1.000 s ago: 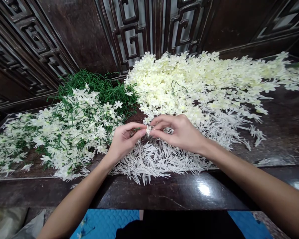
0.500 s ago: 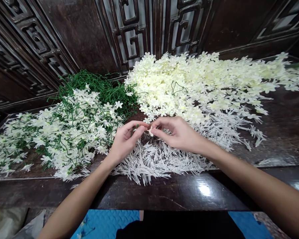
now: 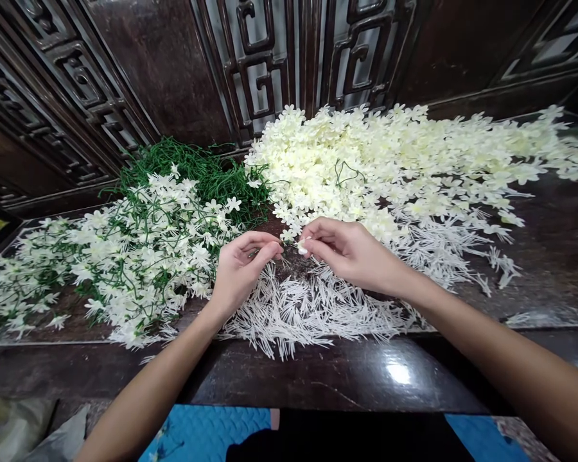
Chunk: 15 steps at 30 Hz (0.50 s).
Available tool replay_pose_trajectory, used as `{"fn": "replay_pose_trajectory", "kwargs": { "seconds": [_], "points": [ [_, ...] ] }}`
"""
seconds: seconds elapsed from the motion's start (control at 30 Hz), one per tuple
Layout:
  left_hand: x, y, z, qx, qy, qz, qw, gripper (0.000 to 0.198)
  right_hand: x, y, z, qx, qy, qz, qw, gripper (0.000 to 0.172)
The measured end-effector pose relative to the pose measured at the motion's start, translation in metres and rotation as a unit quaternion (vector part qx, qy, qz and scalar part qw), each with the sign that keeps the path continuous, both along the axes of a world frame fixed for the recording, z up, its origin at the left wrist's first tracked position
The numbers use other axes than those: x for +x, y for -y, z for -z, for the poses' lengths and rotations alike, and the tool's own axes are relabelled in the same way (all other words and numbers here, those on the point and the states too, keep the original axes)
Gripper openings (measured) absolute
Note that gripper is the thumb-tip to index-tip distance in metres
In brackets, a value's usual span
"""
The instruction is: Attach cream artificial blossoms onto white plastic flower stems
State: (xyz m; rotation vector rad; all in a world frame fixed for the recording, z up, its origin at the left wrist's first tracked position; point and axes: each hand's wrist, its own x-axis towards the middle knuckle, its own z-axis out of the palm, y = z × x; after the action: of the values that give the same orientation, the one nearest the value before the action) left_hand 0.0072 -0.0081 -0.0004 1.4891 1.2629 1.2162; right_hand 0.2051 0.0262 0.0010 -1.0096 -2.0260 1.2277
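My left hand (image 3: 238,269) is pinched shut near the middle of the table; a thin green stem seems to sit between its fingertips. A finger's width to its right, my right hand (image 3: 349,253) pinches a small white flower piece (image 3: 302,246). Both hands hover over a heap of white plastic stamen pieces (image 3: 308,308). Behind them lies a big pile of loose cream flower heads (image 3: 390,160). To the left lie green stems with white flowers on them (image 3: 125,256), and bare green stems (image 3: 197,170) behind those.
The dark glossy wooden table (image 3: 347,375) backs onto carved dark wood panels (image 3: 270,58). A blue quilted surface (image 3: 202,433) shows at the bottom edge, and pale plastic bags (image 3: 24,427) lie at the bottom left.
My two hands have drawn slightly apart; the white flower piece has stayed with my right hand. The view has shifted down a little.
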Motion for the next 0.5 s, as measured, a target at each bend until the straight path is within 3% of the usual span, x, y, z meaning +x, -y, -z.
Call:
{"fn": "replay_pose_trajectory", "kwargs": {
  "seconds": [0.27,0.5],
  "points": [
    [-0.0009,-0.0013,0.0029,-0.034,0.066,0.003,0.997,0.012,0.0013,-0.0017,0.002,0.006,0.024,0.009,1.0,0.021],
    [0.0004,-0.0018,0.0051,-0.022,0.047,0.023,0.998,0.011,-0.0028,0.0021,-0.0023,-0.034,-0.001,-0.02,0.999,0.016]
  ]
}}
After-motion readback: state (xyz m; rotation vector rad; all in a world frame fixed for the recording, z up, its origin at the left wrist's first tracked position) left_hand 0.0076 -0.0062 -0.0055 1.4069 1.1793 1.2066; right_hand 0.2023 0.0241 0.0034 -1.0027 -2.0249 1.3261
